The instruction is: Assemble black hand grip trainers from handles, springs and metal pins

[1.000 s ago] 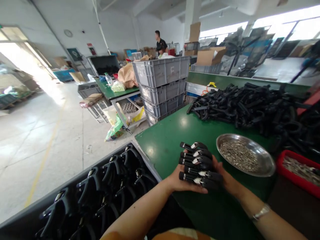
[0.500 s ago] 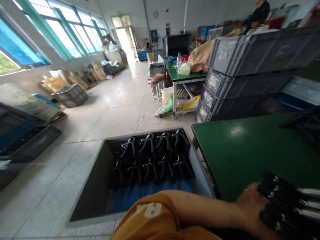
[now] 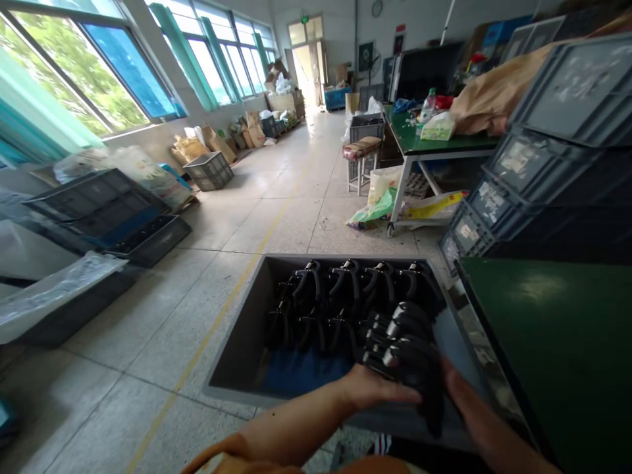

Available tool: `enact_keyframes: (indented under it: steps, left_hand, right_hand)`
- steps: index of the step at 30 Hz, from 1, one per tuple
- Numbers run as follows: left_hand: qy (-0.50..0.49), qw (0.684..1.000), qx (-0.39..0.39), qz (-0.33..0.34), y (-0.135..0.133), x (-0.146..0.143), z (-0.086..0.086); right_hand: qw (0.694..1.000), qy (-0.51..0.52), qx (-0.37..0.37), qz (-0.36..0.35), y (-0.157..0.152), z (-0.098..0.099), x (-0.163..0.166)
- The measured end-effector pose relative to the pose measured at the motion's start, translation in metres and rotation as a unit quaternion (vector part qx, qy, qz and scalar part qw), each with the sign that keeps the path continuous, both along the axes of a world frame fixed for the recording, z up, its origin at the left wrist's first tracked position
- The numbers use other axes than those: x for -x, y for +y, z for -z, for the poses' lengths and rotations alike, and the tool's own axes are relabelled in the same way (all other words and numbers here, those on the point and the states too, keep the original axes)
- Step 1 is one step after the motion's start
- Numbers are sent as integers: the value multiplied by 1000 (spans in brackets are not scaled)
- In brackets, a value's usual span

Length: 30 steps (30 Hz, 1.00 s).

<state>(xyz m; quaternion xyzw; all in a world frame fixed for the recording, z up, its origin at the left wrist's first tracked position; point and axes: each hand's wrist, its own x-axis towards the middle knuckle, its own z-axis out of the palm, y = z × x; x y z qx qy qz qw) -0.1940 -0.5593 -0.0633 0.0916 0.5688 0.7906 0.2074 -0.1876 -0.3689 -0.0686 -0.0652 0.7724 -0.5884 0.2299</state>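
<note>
The grip is closed from both sides, the left hand (image 3: pixel 369 388) and the right hand (image 3: pixel 457 387) squeezing a bunch of black parts (image 3: pixel 412 359) between them, above the right side of the grey bin (image 3: pixel 232 342). Doing this well likely calls for even pressure so that none slips out, with the bunch kept level and clear of the standing rows (image 3: pixel 316 282) inside.

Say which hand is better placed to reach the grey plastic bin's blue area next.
Probably the left hand, nearer the blue area; the right hand is across the held black curved pieces.
</note>
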Motion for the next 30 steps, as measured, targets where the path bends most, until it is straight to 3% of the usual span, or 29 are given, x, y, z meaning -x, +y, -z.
enact_keyframes:
  steps: [3,6,9,12,17,20,30]
  left_hand:
    - [-93,986,-45,-129,-62,-21,30]
    - [-214,947,-63,-232,-132,-35,54]
    - [-266,911,-38,-311,-201,-28,57]
    - [-305,884,-7,-355,-250,2,48]
    - [-338,890,31,-304,-277,69,43]
    - [-359,893,41,-267,-286,97,47]
    - [-371,898,47,-233,-314,129,60]
  right_hand:
    - [991,-24,29,-125,-66,-6,17]
    - [971,-23,59,-230,-110,-8,27]
    - [962,-45,63,-263,-116,0,32]
    - [967,-112,70,-216,-94,13,34]
    - [977,-187,58,-78,-52,20,32]
    - [979,-197,51,-29,-40,16,27]
    - [977,-210,44,5,-34,22,26]
